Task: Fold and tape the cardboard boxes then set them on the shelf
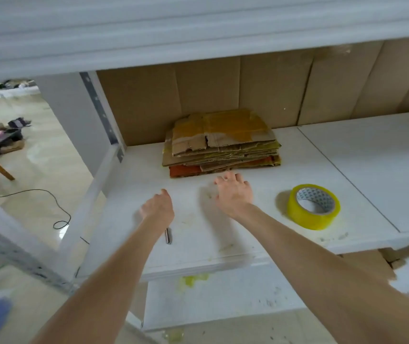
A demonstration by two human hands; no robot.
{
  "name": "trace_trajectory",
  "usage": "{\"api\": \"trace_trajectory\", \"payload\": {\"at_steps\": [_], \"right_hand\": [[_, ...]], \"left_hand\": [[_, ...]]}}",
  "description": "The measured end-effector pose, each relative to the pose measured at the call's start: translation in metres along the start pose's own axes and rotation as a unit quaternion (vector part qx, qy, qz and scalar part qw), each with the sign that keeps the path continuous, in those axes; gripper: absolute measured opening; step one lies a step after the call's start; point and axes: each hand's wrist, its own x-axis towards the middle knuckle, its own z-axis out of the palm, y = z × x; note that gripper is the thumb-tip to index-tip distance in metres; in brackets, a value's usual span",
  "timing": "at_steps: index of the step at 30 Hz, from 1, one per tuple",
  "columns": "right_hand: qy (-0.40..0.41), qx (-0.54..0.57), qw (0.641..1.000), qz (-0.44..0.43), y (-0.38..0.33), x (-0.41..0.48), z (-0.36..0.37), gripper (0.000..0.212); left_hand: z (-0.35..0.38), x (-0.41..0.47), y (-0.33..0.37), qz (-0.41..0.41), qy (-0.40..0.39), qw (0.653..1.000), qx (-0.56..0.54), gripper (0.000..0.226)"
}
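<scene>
Two bare forearms enter from the lower edge and reach over one white shelf board point(362, 170), smooth, scuffed and lightly stained. One stack of flattened cardboard boxes point(220, 142) lies flat on this board, against the rear. Its layers are corrugated, brown with yellow and orange-red printed faces, torn at the edges and patched with glossy yellowish tape. The number of layers cannot be counted exactly.

The right hand point(234, 194) hovers just in front of the stack, palm down, fingers spread and straight, fingertips near the lowest layer, holding nothing. The left hand point(157, 207) is in front of the stack and to its left. Its fingers curl downward out of sight, so whether it grips anything cannot be told.

One roll of yellow-tinted clear tape point(307, 217), a ring on a patterned cardboard core, lies on the board, in front of the stack and to its right, well apart from both hands. One slim metal tool point(168, 236) lies on the board in front of the stack, partly hidden under the left forearm.

Behind the stack, upright plain brown cardboard sheets point(205, 93) line the rear of the shelf. Above the stack runs one white upper shelf point(148, 33), and below its level one lower white board point(223, 301). Left of the stack, on the pale floor, lies one thin black cable point(59, 209).
</scene>
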Motion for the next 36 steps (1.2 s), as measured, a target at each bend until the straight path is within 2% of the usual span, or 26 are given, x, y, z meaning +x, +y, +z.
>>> {"api": "trace_trajectory", "payload": {"at_steps": [4,7,11,14,17,20,23,24,26,29,32,34,36], "right_hand": [[0.004,0.001,1.000,0.013,0.012,-0.009,-0.007,0.045],[-0.001,-0.010,1.000,0.015,0.028,-0.013,-0.016,0.047],[-0.046,-0.076,0.992,0.092,0.068,-0.019,-0.028,0.050],[-0.118,-0.113,0.970,0.178,0.106,-0.026,-0.027,0.047],[-0.136,-0.075,0.976,0.154,0.130,-0.021,-0.022,0.048],[-0.117,-0.080,0.981,0.132,0.153,-0.011,-0.025,0.047],[-0.060,-0.123,0.982,0.134,0.167,0.007,-0.034,0.045],[-0.032,-0.088,0.988,0.126,0.164,0.017,-0.038,0.044],[0.029,0.076,0.990,0.111,0.147,0.043,-0.048,0.041],[0.096,0.313,0.934,0.146,0.124,0.082,-0.061,0.056],[0.095,0.399,0.889,0.205,0.119,0.116,-0.062,0.059],[0.068,0.450,0.858,0.240,0.118,0.130,-0.061,0.046],[0.087,0.483,0.831,0.261,0.119,0.136,-0.061,0.021]], "left_hand": [[-0.008,-0.003,-0.008,-0.003,0.001,0.999,0.051,0.036],[-0.019,-0.008,0.016,0.033,0.025,0.995,0.094,0.046],[-0.033,-0.017,0.082,0.135,0.081,0.987,0.016,0.041],[-0.036,-0.028,0.133,0.191,0.074,0.979,-0.015,0.039],[-0.031,-0.032,0.170,0.231,0.079,0.969,-0.022,0.038],[-0.031,-0.025,0.185,0.254,0.116,0.959,-0.040,0.033],[-0.043,-0.006,0.181,0.255,0.203,0.942,-0.074,0.032],[-0.049,0.003,0.176,0.241,0.223,0.940,-0.095,0.034],[-0.061,0.025,0.161,0.184,0.237,0.943,-0.142,0.040],[-0.072,0.058,0.129,0.093,0.219,0.955,-0.175,0.048],[-0.070,0.083,0.095,0.041,0.141,0.972,-0.183,0.055],[-0.063,0.091,0.082,0.069,0.075,0.978,-0.180,0.051],[-0.057,0.090,0.076,0.104,0.052,0.976,-0.187,0.046]]}}
